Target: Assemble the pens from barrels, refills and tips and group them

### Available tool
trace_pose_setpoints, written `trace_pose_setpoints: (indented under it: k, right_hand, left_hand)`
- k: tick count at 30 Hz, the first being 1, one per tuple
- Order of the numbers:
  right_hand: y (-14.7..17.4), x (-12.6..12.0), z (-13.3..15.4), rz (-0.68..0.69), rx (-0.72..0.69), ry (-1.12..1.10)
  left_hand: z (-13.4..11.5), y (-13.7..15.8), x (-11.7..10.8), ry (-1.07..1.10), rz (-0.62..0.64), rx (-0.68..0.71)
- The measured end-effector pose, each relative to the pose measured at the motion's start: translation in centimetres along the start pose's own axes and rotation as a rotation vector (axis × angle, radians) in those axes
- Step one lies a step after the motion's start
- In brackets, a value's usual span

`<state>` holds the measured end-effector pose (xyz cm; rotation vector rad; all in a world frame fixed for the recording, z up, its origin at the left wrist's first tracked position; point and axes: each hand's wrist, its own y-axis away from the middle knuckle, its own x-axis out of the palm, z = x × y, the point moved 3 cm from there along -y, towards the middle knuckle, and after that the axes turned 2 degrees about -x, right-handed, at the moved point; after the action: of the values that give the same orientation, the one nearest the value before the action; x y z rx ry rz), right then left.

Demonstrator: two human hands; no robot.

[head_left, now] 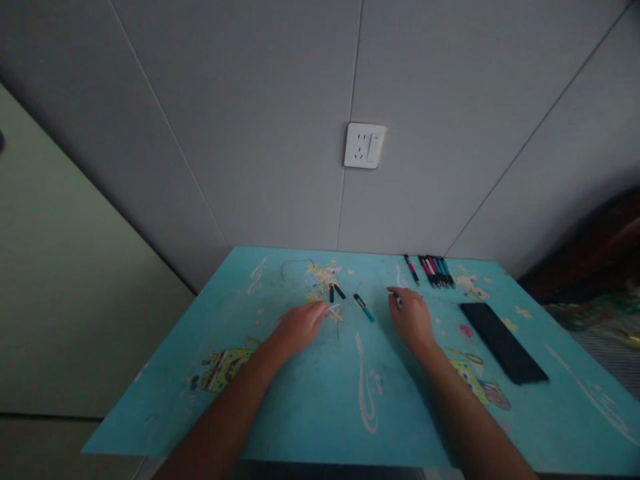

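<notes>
My left hand [303,327] is closed, pinching a thin white stick [334,307] that looks like a pen refill. Just beyond it lie two short black pieces [338,292], resembling pen grips or caps. Between my hands a teal and black pen body [364,309] rests on the table. My right hand [411,316], to the right of that pen, has its fingers curled in. A small dark bit shows at its fingertips, too small to name.
Several pens [436,271] in pink, black and blue lie in a row at the back right, with a single pink and black pen [411,269] beside them. A flat black case [504,341] lies on the right of the blue patterned table [320,413]. Behind stands a wall with a socket [365,145].
</notes>
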<state>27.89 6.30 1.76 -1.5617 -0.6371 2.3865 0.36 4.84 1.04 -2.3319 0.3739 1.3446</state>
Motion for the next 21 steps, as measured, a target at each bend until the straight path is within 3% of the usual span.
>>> trace_pose_setpoints:
  k: [5, 11, 16, 21]
  right_hand:
    - [0.0, 0.1, -3.6, 0.136, 0.110, 0.061]
    - [0.4, 0.6, -3.9, 0.169, 0.116, 0.047]
    - [0.2, 0.6, -1.4, 0.195, 0.058, -0.062]
    - [0.8, 0.1, 3.3, 0.259, -0.057, -0.510]
  left_hand:
    - [0.2, -0.2, -0.3, 0.066, -0.063, -0.028]
    - [-0.1, -0.1, -0.3, 0.118, -0.068, 0.041]
    - [-0.1, 0.0, 0.5, 0.099, 0.026, 0.081]
    - [-0.6, 0.0, 0.5, 0.076, 0.055, 0.051]
